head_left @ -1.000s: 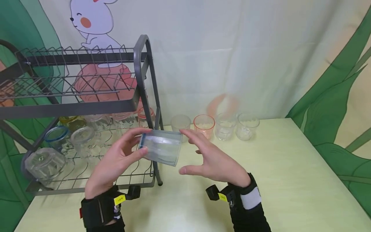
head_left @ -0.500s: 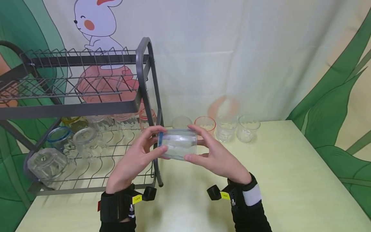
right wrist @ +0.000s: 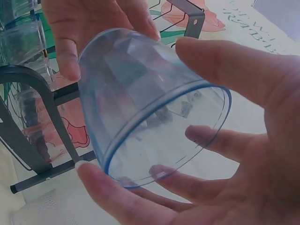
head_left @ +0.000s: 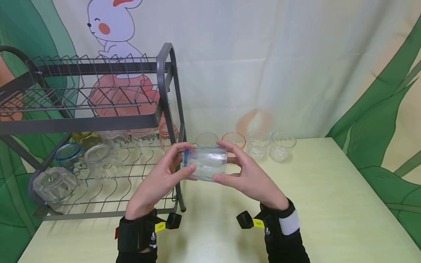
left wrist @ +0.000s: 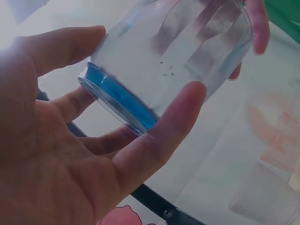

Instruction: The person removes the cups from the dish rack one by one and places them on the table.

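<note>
A clear drinking glass point(head_left: 208, 163) lies sideways in the air between both hands, above the table's middle. Its blue-banded base points left and its mouth points right. My left hand point(head_left: 159, 184) grips the base end, thumb on the near side and fingers on the far side; the left wrist view shows the blue band point(left wrist: 119, 96) between them. My right hand point(head_left: 251, 179) holds the mouth end. In the right wrist view its thumb and fingers spread around the rim point(right wrist: 140, 117), with some fingers seen through the glass.
A dark two-tier wire rack point(head_left: 79, 124) stands at left. Several glasses sit on its lower shelf, among them a blue-rimmed glass point(head_left: 69, 153) and a tipped clear glass point(head_left: 56, 184). Along the back of the table point(head_left: 312, 204) stand a red-rimmed glass point(head_left: 234, 138) and other clear glasses point(head_left: 282, 148).
My left hand has carried the glass to the right and levelled it. My right hand, apart from it a second ago, has closed around the mouth end.
</note>
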{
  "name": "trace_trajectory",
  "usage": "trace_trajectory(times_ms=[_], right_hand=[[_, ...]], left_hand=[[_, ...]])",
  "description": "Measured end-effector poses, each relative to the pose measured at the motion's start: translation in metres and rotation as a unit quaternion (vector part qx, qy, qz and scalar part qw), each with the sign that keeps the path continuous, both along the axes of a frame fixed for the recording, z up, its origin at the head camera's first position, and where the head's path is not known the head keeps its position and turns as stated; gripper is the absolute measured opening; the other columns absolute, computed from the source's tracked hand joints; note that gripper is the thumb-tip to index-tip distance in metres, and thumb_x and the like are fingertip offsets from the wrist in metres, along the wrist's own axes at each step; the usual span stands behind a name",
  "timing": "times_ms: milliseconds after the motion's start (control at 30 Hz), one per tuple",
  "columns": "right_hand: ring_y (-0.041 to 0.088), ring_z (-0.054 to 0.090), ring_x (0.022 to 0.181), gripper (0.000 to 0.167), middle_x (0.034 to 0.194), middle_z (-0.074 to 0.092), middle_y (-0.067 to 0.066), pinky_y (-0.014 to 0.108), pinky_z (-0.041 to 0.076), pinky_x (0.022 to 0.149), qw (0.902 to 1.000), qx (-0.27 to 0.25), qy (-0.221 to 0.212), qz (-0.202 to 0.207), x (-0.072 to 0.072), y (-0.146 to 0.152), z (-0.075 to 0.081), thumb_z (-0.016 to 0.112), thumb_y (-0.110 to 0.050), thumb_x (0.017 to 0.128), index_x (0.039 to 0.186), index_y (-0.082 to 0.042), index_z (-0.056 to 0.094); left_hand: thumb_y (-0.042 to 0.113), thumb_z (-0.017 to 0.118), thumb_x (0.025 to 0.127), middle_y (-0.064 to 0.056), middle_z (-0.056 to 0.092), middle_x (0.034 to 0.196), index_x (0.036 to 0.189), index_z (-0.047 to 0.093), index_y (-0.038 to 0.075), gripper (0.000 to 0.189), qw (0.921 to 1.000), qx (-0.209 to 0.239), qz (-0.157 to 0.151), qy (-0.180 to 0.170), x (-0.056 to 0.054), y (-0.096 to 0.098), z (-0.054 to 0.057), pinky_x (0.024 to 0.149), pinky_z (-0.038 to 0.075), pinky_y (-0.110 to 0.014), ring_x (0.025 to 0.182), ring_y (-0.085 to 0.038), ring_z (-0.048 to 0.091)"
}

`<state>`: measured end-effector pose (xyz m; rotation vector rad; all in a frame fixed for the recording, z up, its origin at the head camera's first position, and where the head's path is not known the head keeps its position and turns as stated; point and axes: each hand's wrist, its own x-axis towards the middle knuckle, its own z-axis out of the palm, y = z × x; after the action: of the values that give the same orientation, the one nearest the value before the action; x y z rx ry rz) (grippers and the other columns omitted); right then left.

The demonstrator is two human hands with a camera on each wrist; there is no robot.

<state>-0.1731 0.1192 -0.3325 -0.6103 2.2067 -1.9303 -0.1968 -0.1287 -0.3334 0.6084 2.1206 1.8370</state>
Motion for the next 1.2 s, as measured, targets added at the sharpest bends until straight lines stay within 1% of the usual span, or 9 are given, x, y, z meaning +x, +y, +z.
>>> trace_trajectory(times_ms=[167, 300, 433, 567, 767, 867, 933, 1033, 1200], right_hand=[[0.030, 0.065, 0.103, 0.072, 0.136, 0.047, 0.007, 0.041, 0.057, 0.085, 0.9998, 0.004, -0.004, -0.020, 0.001, 0.005, 0.001, 0.078, -0.019, 0.086, 0.145, -0.036, 0.040], [0.030, 0.065, 0.101, 0.072, 0.137, 0.044, 0.003, 0.040, 0.057, 0.083, 0.9990, 0.022, 0.009, -0.038, 0.002, 0.011, 0.003, 0.079, -0.020, 0.085, 0.144, -0.038, 0.042], [0.027, 0.056, 0.113, 0.070, 0.137, 0.045, -0.001, 0.039, 0.058, 0.082, 0.9980, 0.030, 0.026, -0.050, 0.003, 0.014, 0.003, 0.080, -0.020, 0.084, 0.142, -0.039, 0.044], [0.027, 0.049, 0.118, 0.069, 0.136, 0.047, -0.003, 0.039, 0.058, 0.081, 0.9975, 0.027, 0.034, -0.056, 0.002, 0.016, 0.001, 0.080, -0.021, 0.084, 0.141, -0.040, 0.046], [0.026, 0.046, 0.119, 0.067, 0.136, 0.047, -0.005, 0.039, 0.058, 0.081, 0.9962, 0.033, 0.055, -0.060, -0.002, 0.015, -0.003, 0.080, -0.021, 0.084, 0.140, -0.039, 0.048], [0.024, 0.044, 0.120, 0.067, 0.139, 0.044, -0.010, 0.039, 0.058, 0.082, 0.9944, 0.047, 0.068, -0.066, -0.004, 0.014, -0.006, 0.080, -0.022, 0.084, 0.140, -0.039, 0.048], [0.024, 0.043, 0.120, 0.067, 0.141, 0.043, -0.012, 0.040, 0.057, 0.084, 0.9934, 0.055, 0.073, -0.069, -0.004, 0.014, -0.008, 0.080, -0.023, 0.084, 0.141, -0.039, 0.047], [0.022, 0.043, 0.121, 0.067, 0.143, 0.041, -0.015, 0.039, 0.056, 0.085, 0.9930, 0.067, 0.069, -0.069, -0.004, 0.014, -0.010, 0.079, -0.024, 0.084, 0.141, -0.040, 0.047], [0.023, 0.045, 0.121, 0.068, 0.143, 0.042, -0.016, 0.037, 0.055, 0.086, 0.9914, 0.084, 0.073, -0.068, -0.008, 0.017, -0.012, 0.080, -0.024, 0.084, 0.142, -0.037, 0.048]], left_hand=[[0.040, 0.066, 0.094, -0.001, 0.037, 0.145, 0.140, 0.042, 0.035, 0.053, 0.9994, -0.034, 0.002, 0.009, -0.002, 0.007, -0.001, 0.099, 0.046, -0.049, 0.131, -0.026, 0.043], [0.037, 0.064, 0.096, 0.000, 0.035, 0.147, 0.142, 0.040, 0.034, 0.051, 0.9986, -0.046, -0.010, 0.024, -0.002, 0.014, -0.001, 0.099, 0.046, -0.048, 0.135, -0.026, 0.039], [0.033, 0.061, 0.098, -0.002, 0.031, 0.150, 0.144, 0.039, 0.029, 0.051, 0.9976, -0.050, -0.018, 0.045, -0.001, 0.019, -0.002, 0.098, 0.047, -0.049, 0.138, -0.026, 0.034], [0.032, 0.061, 0.098, 0.001, 0.029, 0.152, 0.144, 0.039, 0.026, 0.052, 0.9969, -0.055, -0.018, 0.054, -0.001, 0.021, -0.004, 0.098, 0.047, -0.048, 0.141, -0.024, 0.031], [0.030, 0.062, 0.098, 0.002, 0.031, 0.152, 0.144, 0.041, 0.026, 0.051, 0.9945, -0.065, -0.012, 0.082, -0.004, 0.020, -0.006, 0.096, 0.049, -0.046, 0.141, -0.023, 0.031], [0.030, 0.062, 0.098, 0.000, 0.032, 0.152, 0.146, 0.040, 0.023, 0.053, 0.9925, -0.080, -0.010, 0.092, -0.003, 0.019, -0.007, 0.096, 0.049, -0.046, 0.142, -0.025, 0.031], [0.032, 0.062, 0.098, -0.001, 0.034, 0.152, 0.146, 0.041, 0.021, 0.054, 0.9911, -0.092, -0.006, 0.096, -0.003, 0.018, -0.008, 0.096, 0.049, -0.047, 0.141, -0.025, 0.031], [0.033, 0.062, 0.097, 0.001, 0.037, 0.150, 0.145, 0.042, 0.022, 0.053, 0.9897, -0.105, -0.002, 0.098, -0.001, 0.017, -0.009, 0.098, 0.048, -0.047, 0.141, -0.022, 0.032], [0.034, 0.063, 0.097, 0.002, 0.037, 0.149, 0.143, 0.045, 0.026, 0.050, 0.9867, -0.126, -0.004, 0.103, 0.002, 0.011, -0.009, 0.100, 0.045, -0.051, 0.140, -0.021, 0.032]])
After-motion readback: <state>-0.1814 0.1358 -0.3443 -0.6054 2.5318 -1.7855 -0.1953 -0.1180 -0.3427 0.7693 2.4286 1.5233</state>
